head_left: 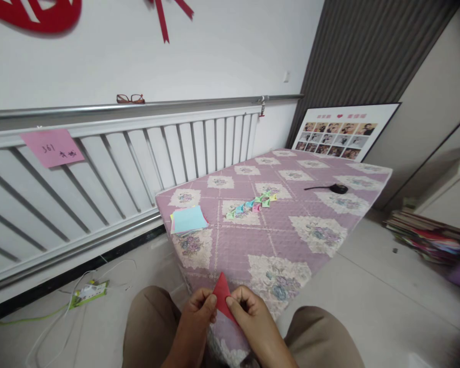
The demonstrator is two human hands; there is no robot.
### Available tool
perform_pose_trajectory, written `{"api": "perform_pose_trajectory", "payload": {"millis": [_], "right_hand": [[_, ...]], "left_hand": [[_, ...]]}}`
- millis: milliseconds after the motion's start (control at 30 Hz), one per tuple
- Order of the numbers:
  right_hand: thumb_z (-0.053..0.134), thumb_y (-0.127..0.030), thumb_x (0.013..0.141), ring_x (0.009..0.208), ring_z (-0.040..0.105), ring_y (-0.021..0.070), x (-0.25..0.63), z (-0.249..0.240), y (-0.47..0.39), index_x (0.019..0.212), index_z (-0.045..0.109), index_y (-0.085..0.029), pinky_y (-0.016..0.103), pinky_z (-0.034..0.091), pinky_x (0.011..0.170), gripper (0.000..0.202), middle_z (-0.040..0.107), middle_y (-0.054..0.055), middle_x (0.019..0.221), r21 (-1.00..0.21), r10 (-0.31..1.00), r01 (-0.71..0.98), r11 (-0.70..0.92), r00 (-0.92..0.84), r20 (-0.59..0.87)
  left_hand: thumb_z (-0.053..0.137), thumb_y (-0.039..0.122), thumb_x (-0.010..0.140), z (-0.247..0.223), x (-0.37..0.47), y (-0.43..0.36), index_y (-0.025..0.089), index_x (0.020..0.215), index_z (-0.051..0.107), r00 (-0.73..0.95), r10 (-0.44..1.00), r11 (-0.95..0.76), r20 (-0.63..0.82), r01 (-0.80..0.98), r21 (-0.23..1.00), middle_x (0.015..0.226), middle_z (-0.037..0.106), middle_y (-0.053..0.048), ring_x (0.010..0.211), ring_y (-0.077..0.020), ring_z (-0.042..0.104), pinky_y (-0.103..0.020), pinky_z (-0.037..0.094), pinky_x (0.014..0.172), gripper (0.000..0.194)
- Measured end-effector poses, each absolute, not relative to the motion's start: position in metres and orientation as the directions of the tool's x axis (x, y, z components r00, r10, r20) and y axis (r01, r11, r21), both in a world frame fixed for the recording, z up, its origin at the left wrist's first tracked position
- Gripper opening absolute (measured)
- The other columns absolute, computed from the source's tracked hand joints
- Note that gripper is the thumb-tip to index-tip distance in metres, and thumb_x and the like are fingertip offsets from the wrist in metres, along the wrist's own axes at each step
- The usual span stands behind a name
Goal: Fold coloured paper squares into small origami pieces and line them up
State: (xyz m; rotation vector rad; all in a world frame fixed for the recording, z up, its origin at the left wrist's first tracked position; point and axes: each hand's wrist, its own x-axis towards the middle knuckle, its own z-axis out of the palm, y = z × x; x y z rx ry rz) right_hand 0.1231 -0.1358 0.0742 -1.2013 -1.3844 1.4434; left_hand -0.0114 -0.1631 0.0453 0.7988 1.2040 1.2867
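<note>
A red piece of folded paper (222, 292) is held up at the near corner of the table, with one sharp tip pointing away from me. My left hand (199, 309) pinches its left edge between thumb and fingers. On the other side, my right hand (249, 309) grips the right edge, its thumb lying on the paper. Part of the paper is hidden behind the fingers. Farther up the table lies a cluster of small folded paper pieces (256, 206) in green, blue, pink and yellow. A stack of coloured paper sheets (189, 220), light blue on top, rests near the left edge.
A purple floral tablecloth (245, 250) covers the table. A black ladle-like object (338, 188) lies toward the right. Along the left stands a white radiator (168, 153) with a pink note (53, 148). A power strip (90, 292) with cables sits on the floor.
</note>
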Motion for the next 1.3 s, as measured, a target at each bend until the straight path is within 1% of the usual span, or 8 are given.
{"api": "perform_pose_trajectory", "payload": {"millis": [233,433,567,733,833,1033,1200,1300], "right_hand": [[0.062,-0.059,0.073,0.054,0.041,0.0094,0.126,0.067,-0.138,0.069,0.051,-0.020,0.022,0.033,0.055,0.041,0.047,-0.006,0.058,-0.959,0.932,-0.162,-0.234,-0.319,-0.174],[0.066,-0.053,0.073,0.054,0.051,0.0118,0.121,0.068,-0.141,0.072,0.051,-0.021,0.025,0.038,0.058,0.035,0.054,-0.003,0.058,-0.850,0.865,-0.378,-0.367,-0.474,-0.163],[0.062,-0.051,0.077,0.054,0.052,0.0128,0.118,0.076,-0.146,0.074,0.051,-0.022,0.026,0.040,0.057,0.031,0.053,-0.004,0.056,-0.825,0.860,-0.414,-0.384,-0.485,-0.157],[0.065,-0.050,0.072,0.050,0.047,0.0099,0.118,0.079,-0.144,0.077,0.047,-0.023,0.023,0.039,0.052,0.033,0.049,-0.007,0.060,-0.898,0.927,-0.325,-0.297,-0.322,-0.190],[0.063,-0.049,0.073,0.052,0.045,0.0096,0.122,0.082,-0.143,0.073,0.045,-0.023,0.022,0.038,0.053,0.031,0.045,-0.007,0.060,-0.973,0.959,-0.164,-0.160,-0.259,-0.114],[0.041,-0.032,0.089,0.071,0.055,0.0141,0.135,0.096,-0.143,0.080,0.057,-0.022,0.025,0.043,0.070,0.021,0.059,-0.001,0.074,-0.988,0.896,0.098,0.116,-0.440,0.062],[0.041,-0.010,0.079,0.080,0.056,0.0144,0.142,0.101,-0.144,0.084,0.061,-0.024,0.024,0.041,0.075,0.025,0.060,0.000,0.083,-0.913,0.834,0.249,0.323,-0.532,0.150],[0.045,-0.007,0.076,0.086,0.056,0.0146,0.143,0.100,-0.143,0.087,0.061,-0.025,0.023,0.041,0.077,0.027,0.061,0.001,0.091,-0.887,0.803,0.276,0.371,-0.575,0.157]], "left_hand": [[0.074,0.049,0.066,0.047,-0.011,-0.163,0.017,0.062,0.047,-0.012,0.967,0.210,-0.256,-0.533,0.819,0.056,0.044,0.005,0.053,-0.0084,0.035,-0.023,0.029,0.056,0.042],[0.077,0.046,0.065,0.050,-0.010,-0.166,0.017,0.064,0.047,0.081,0.969,0.233,-0.235,-0.625,0.745,0.058,0.046,0.005,0.054,-0.0081,0.037,-0.023,0.029,0.055,0.042],[0.078,0.046,0.065,0.050,-0.010,-0.167,0.017,0.065,0.046,0.129,0.964,0.260,-0.234,-0.654,0.711,0.060,0.047,0.004,0.054,-0.0078,0.039,-0.023,0.030,0.056,0.043],[0.080,0.043,0.063,0.047,-0.011,-0.166,0.017,0.063,0.046,0.134,0.963,0.262,-0.234,-0.662,0.702,0.059,0.047,0.005,0.053,-0.0069,0.038,-0.022,0.029,0.055,0.043],[0.081,0.042,0.063,0.047,-0.011,-0.167,0.016,0.063,0.047,0.132,0.962,0.265,-0.239,-0.669,0.694,0.058,0.048,0.005,0.053,-0.0068,0.039,-0.022,0.029,0.054,0.043],[0.078,0.039,0.069,0.050,-0.010,-0.169,0.016,0.069,0.052,0.173,0.949,0.303,-0.264,-0.732,0.611,0.062,0.051,0.004,0.053,-0.0066,0.043,-0.021,0.032,0.055,0.035],[0.076,0.037,0.072,0.060,-0.008,-0.170,0.015,0.075,0.057,0.210,0.942,0.328,-0.263,-0.753,0.571,0.068,0.056,0.001,0.059,-0.0084,0.049,-0.022,0.036,0.057,0.029],[0.078,0.039,0.069,0.064,-0.006,-0.170,0.016,0.076,0.058,0.189,0.935,0.337,-0.300,-0.734,0.589,0.069,0.057,0.001,0.061,-0.0091,0.051,-0.021,0.037,0.057,0.031]]}}
